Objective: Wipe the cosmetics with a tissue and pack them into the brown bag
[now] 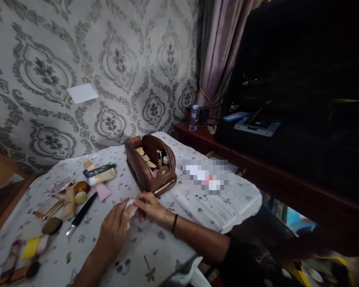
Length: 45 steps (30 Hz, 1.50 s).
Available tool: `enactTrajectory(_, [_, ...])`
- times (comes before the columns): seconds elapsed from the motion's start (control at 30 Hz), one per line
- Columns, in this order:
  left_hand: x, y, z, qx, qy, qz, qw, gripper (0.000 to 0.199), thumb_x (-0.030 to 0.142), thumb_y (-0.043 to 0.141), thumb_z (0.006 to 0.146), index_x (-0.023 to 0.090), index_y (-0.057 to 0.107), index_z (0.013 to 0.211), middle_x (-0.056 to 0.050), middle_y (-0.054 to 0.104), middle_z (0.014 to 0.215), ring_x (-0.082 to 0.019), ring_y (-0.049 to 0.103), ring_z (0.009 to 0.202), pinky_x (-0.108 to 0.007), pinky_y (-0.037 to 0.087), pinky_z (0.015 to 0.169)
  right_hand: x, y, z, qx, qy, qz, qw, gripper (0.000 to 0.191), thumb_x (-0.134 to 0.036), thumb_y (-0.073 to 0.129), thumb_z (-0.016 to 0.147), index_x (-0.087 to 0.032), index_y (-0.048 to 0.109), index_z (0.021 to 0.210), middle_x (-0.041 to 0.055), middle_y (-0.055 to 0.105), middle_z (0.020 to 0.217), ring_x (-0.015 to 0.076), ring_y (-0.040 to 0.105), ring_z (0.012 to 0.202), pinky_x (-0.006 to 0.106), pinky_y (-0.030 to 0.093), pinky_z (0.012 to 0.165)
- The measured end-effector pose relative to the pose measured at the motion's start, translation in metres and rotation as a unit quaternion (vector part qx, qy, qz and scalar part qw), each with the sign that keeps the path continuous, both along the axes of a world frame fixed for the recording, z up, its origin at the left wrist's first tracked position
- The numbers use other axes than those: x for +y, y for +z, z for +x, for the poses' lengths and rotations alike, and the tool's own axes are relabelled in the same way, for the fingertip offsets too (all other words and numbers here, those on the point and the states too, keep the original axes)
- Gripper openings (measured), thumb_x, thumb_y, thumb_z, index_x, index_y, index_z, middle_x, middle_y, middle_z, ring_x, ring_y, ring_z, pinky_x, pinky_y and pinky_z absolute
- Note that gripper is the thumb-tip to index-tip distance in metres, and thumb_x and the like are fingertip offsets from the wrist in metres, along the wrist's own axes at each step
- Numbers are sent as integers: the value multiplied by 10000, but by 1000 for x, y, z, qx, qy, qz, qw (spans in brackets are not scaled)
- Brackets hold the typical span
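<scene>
My left hand (pixel 115 223) and my right hand (pixel 149 207) meet over the patterned white cloth, closed on a small crumpled white piece that looks like a tissue (pixel 131 208). The fingers of both hands pinch it, hiding part of it. Just beyond them stands a brown makeup bag (pixel 134 169), unzipped, with gold-coloured items and small containers inside. Left of my hands lie a black-handled makeup brush (pixel 84 211), a foundation bottle (pixel 69 204), a pink sponge (pixel 103 191), a cream tube (pixel 103 176) and a round dark compact (pixel 52 226).
More cosmetics, including a yellow-banded tube (pixel 31 248), lie at the near left. A pixelated item (pixel 203 175) rests right of the bag. A water bottle (pixel 193 118) stands on the dark red furniture (pixel 197 140) beside a large black screen (pixel 302 79). Patterned wallpaper is behind.
</scene>
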State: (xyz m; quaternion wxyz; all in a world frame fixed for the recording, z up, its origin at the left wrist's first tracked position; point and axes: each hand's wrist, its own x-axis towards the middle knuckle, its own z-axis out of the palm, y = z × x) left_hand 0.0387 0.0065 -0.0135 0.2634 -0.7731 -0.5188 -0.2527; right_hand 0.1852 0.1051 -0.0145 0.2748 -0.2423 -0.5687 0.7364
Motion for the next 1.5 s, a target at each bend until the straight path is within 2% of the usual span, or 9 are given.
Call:
enactTrajectory(0.2, [-1, 5, -2, -144, 26, -155, 977, 258, 285, 450, 932, 187, 507, 1163, -100, 694, 1016, -266, 692, 918, -357, 555, 723, -3, 7, 8, 2, 11, 143, 990, 573, -747, 572, 772, -184, 510, 692, -72, 421, 487, 73, 387, 431, 209, 267, 421])
enactTrajectory(0.37, [-6, 33, -3, -371, 2, -384, 845, 273, 404, 511, 905, 214, 506, 1100, -30, 663, 953, -202, 637, 793, -304, 508, 698, -5, 13, 14, 36, 40, 224, 973, 432, -585, 612, 844, -153, 609, 833, -36, 507, 663, 93, 438, 612, 216, 350, 571])
enactTrajectory(0.47, [-5, 39, -8, -471, -60, -454, 754, 329, 459, 562, 876, 198, 510, 1070, -7, 593, 900, -151, 564, 720, -245, 466, 622, -5, 15, 16, 42, 57, 245, 967, 367, -504, 637, 849, -144, 650, 920, -5, 572, 760, 114, 485, 697, 232, 390, 647])
enactTrajectory(0.53, [-4, 37, -12, -498, -60, -472, 725, 361, 468, 584, 859, 196, 499, 1082, 20, 550, 814, -130, 512, 647, -232, 437, 579, -5, 15, 16, 40, 65, 237, 968, 356, -493, 642, 847, -144, 652, 915, 7, 598, 781, 124, 512, 714, 242, 408, 671])
enactTrajectory(0.7, [-2, 31, -10, -460, -32, -390, 797, 352, 400, 632, 797, 196, 510, 1056, -28, 613, 983, -190, 567, 849, -285, 465, 744, -5, 15, 12, 6, 38, 197, 980, 419, -574, 640, 826, -155, 619, 835, -31, 547, 639, 99, 490, 570, 220, 379, 558])
enactTrajectory(0.87, [-4, 28, -2, -364, 61, -355, 859, 315, 355, 570, 846, 211, 475, 1109, -5, 647, 917, -186, 587, 735, -313, 459, 718, -3, 10, 6, -27, 29, 189, 981, 493, -660, 595, 820, -174, 549, 748, -59, 486, 539, 80, 437, 430, 212, 323, 430])
enactTrajectory(1.17, [-6, 22, -13, -334, 64, -318, 885, 318, 311, 600, 847, 214, 477, 1125, -8, 657, 920, -202, 635, 800, -308, 482, 732, 0, 12, 7, 26, 38, 171, 984, 491, -602, 663, 801, -174, 596, 1031, -6, 595, 777, 102, 534, 608, 207, 410, 501])
enactTrajectory(1.27, [-8, 20, -14, -320, 49, -311, 893, 317, 300, 598, 869, 206, 470, 1143, -15, 664, 937, -199, 646, 805, -311, 502, 736, -1, 12, 8, 22, 36, 171, 984, 467, -601, 667, 797, -172, 607, 969, 1, 598, 782, 100, 520, 605, 208, 398, 496])
enactTrajectory(1.5, [-9, 8, -16, -163, 5, -154, 974, 300, 213, 540, 914, 202, 477, 1207, -87, 665, 1082, -231, 661, 1014, -365, 555, 855, -7, 15, 5, 27, 21, 139, 990, 469, -634, 677, 773, -186, 544, 822, -42, 560, 638, 86, 497, 501, 221, 389, 489])
